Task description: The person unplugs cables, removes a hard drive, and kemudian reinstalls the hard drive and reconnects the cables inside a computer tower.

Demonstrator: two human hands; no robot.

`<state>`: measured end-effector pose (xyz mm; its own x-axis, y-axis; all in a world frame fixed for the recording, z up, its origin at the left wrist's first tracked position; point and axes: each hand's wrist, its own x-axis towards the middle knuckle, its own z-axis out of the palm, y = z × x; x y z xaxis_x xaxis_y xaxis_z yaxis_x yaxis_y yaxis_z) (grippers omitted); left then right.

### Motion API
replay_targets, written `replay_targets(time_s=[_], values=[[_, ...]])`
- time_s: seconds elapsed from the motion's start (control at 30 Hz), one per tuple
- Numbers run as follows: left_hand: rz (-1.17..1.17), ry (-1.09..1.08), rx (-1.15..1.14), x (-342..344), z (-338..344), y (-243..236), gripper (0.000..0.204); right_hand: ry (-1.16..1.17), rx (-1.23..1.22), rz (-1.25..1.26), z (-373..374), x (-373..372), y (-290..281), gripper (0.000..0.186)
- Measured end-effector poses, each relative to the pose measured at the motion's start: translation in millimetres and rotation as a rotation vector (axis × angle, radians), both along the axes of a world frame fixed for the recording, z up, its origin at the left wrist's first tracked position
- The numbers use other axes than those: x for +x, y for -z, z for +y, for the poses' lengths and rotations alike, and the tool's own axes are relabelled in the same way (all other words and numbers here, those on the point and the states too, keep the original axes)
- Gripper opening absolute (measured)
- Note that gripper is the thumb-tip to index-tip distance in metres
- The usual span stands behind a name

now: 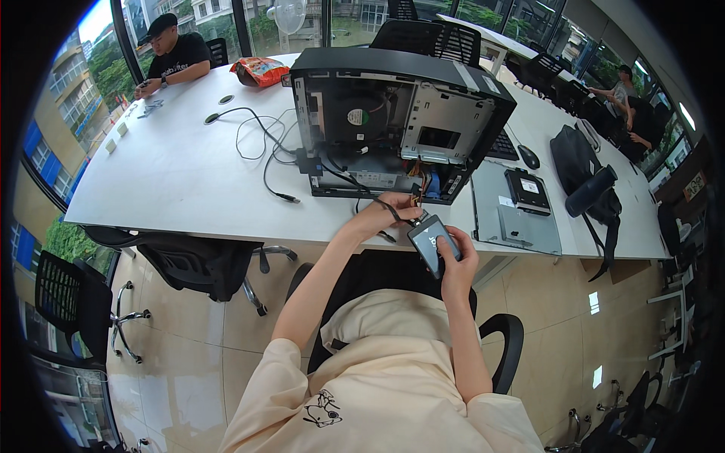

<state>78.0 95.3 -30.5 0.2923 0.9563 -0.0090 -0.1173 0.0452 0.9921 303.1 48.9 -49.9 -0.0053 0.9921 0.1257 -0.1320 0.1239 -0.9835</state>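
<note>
My right hand (459, 264) grips a slim dark solid-state drive (433, 243) at the table's front edge, thumb across its face. At the drive's upper end my left hand (383, 215) is closed on a black cable connector (415, 220). Whether the connector is fully seated cannot be made out. Just beyond my hands stands a black desktop computer case (408, 64), its side open toward me. Inside are a round fan (357, 117), a metal drive bracket (442, 124) and bundled wires (418, 170) that run down toward my left hand.
Right of the case lies a grey side panel (491, 208) with a black drive (527, 190) on it. Farther right are a mouse (529, 156), a black bag (578, 155) and a bottle (591, 191). A loose cable (266, 162) lies left; another person (177, 60) sits at the far left.
</note>
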Motion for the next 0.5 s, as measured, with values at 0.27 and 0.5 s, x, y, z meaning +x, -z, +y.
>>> replay_targets(time_s=[0.27, 0.5], values=[[0.046, 0.008, 0.029, -1, -1, 7, 0.023, -0.016, 0.12, -0.167, 3, 5, -24, 0.032], [0.056, -0.021, 0.076, -3, 5, 11, 0.023, -0.016, 0.087, -0.19, 1, 2, -24, 0.031]])
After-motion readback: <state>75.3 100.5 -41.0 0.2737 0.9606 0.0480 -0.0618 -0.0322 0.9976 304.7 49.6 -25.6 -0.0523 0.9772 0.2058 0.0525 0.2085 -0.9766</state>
